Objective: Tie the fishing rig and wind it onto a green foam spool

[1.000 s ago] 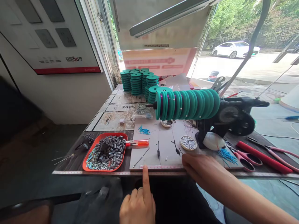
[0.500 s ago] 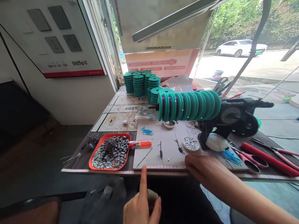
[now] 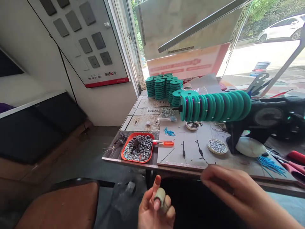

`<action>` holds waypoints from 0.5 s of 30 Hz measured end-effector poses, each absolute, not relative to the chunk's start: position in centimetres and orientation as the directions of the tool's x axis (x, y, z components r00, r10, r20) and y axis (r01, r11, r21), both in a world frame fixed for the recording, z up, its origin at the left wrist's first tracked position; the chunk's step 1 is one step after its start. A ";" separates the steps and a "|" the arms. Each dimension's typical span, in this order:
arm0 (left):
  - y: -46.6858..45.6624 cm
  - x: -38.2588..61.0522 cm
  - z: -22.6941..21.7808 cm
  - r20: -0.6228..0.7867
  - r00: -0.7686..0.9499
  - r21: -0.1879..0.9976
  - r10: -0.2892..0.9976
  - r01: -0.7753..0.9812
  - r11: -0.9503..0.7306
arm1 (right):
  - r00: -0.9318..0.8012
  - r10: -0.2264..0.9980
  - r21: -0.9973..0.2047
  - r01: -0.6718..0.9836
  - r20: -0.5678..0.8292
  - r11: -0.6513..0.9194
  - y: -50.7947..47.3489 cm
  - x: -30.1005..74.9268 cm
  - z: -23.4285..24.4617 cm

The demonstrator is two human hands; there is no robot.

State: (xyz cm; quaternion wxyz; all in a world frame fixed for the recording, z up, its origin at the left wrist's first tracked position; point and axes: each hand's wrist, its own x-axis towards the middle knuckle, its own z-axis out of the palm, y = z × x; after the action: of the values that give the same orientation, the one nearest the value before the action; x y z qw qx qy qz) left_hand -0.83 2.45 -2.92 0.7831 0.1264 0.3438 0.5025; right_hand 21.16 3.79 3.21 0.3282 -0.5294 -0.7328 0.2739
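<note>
Black line fitting (image 3: 200, 153) lies on the grey board (image 3: 221, 162), its long axis running from 11 to 5 o'clock, forked end away from the person and thin tail towards 5. The right hand (image 3: 234, 183) is at its 4 o'clock, knuckles up, fingers bent down at the board's front edge; the fingertips are just beside the tail, and I cannot tell whether they pinch it. At 7 to 8 o'clock, below the table edge, the left hand (image 3: 156, 210) is palm up with one finger stretched towards 12 and the others loosely curled, gripping nothing that I can see; a pale green sleeve (image 3: 160, 194) sits around one finger. A second black fitting (image 3: 183, 152) lies at 9 o'clock, pointing 12 to 6, and a dish of pale beads (image 3: 217, 146) between 2 and 3. Green spools (image 3: 216, 106) line a shaft at 1 o'clock. At 10 o'clock the tabletop (image 3: 133, 122) reads "2025"; further that way, the wall panel (image 3: 111, 63) shows "50" among Chinese characters. Writing on the pink sheet (image 3: 181, 65) is too blurred to read.
</note>
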 end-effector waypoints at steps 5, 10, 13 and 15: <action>2.0 -0.8 -2.8 -0.269 0.342 0.560 0.900 -0.705 0.435 | -0.269 0.947 -0.758 0.577 0.177 0.305 2.8 20.0 3.1; 1.8 -0.2 -2.3 -0.239 0.293 0.646 0.926 -0.664 0.376 | -0.309 0.940 -0.785 0.542 0.143 0.298 1.7 19.8 2.6; 1.6 0.1 -2.5 -0.264 0.285 0.663 0.921 -0.640 0.388 | -0.351 0.932 -0.793 0.542 0.089 0.280 1.1 19.9 2.2; 1.5 0.3 -2.8 -0.237 0.290 0.675 0.927 -0.638 0.372 | -0.365 0.928 -0.802 0.531 0.074 0.273 0.9 19.9 2.0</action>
State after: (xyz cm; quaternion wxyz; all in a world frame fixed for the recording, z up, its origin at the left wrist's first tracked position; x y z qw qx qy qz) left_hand 0.31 1.55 -2.78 0.7682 0.2341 0.3094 0.5093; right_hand 19.87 0.92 1.95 0.2809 -0.4883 -0.7468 0.3536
